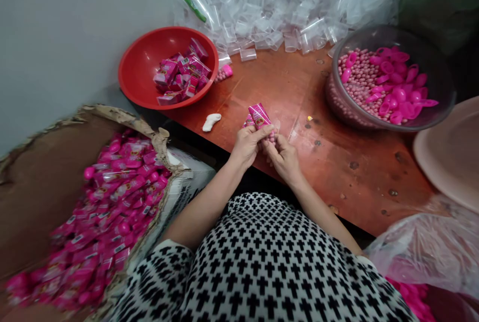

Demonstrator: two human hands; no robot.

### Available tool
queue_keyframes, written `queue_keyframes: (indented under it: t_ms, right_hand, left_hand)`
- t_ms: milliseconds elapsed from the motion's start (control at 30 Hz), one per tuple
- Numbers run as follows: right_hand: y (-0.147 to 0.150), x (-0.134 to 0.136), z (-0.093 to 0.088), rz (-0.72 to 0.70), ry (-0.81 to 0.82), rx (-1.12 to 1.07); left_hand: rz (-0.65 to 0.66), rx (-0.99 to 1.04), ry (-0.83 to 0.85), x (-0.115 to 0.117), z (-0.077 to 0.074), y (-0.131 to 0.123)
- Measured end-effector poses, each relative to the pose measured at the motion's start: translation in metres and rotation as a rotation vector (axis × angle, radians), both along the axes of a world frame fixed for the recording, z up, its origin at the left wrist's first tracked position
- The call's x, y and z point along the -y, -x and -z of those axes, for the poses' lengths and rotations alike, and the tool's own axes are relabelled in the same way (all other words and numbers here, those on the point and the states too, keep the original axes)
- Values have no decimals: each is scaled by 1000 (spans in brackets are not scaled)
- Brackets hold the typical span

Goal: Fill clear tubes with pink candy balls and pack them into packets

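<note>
Head view: your left hand (247, 146) and your right hand (283, 158) meet above the front part of the reddish wooden table (337, 172); together they hold a pink foil packet (259, 116) upright, tilted slightly toward your right; its lower end sits between both hands.

Left fingers (262, 132) lie pressed together across the packet's base; right fingers (270, 146) curl in and pinch the same end, with the fingertips partly hidden. A second pink packet (247, 121) stands just beside the first, at your left; you cannot tell whether either hand grips it.

Note the surrounding items; a red plastic bowl (142, 58) holding loose pink packets (181, 75) stands at the table's far left; a clear bowl (441, 82) at the far right holds pink beads (359, 80) and pink caps (398, 95). A white lump (211, 121) lies on the table near the red bowl. Clear plastic tubes (262, 13) are heaped along the far edge; a cardboard box (48, 197) at your left is filled with pink-wrapped packets (112, 202); a plastic bag (419, 247) sits at your lower right.
</note>
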State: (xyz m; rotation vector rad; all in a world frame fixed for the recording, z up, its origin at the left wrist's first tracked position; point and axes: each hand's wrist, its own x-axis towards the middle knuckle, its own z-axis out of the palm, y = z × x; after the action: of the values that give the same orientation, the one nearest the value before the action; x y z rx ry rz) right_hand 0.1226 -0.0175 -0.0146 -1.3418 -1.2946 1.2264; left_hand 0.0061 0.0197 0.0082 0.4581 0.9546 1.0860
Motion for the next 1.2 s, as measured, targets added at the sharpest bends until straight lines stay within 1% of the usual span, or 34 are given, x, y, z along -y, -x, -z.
queue_keyframes:
  t_ms: [67,167,233,267,333,467,533,733,833,1000,1067,1200]
  right_hand:
    - [0,0,1,-41,33,-86]
    - [0,-1,0,-116,136,-331]
    - [1,-2,0,-113,173,-425]
    - [2,-2,0,-96,176,-441]
    - [3,-3,0,-58,174,-435]
    - [2,-3,-1,-10,159,-402]
    - [2,-3,-1,4,139,-398]
    - [5,-2,4,91,67,-366]
    - [2,-5,5,34,94,-428]
    - [-6,-3,2,-82,122,-487]
    - [-7,-2,2,-74,112,-492]
    - [-3,-7,2,8,124,-506]
  left_hand:
    - [60,-21,-26,1,0,3]
    - [225,-22,-67,3,0,12]
    - [300,5,-76,5,0,16]
    - [312,16,-77,6,0,16]
    - [276,31,-76,6,1,15]
    - [55,100,-44,5,4,8]
    - [-2,109,-31,6,6,5]
    - [35,51,-11,16,7,-2]
    - [22,69,5,18,6,-3]
    - [-135,135,68,14,6,5]
    - [-115,155,72,15,8,5]
    - [-47,190,73,24,10,-1]
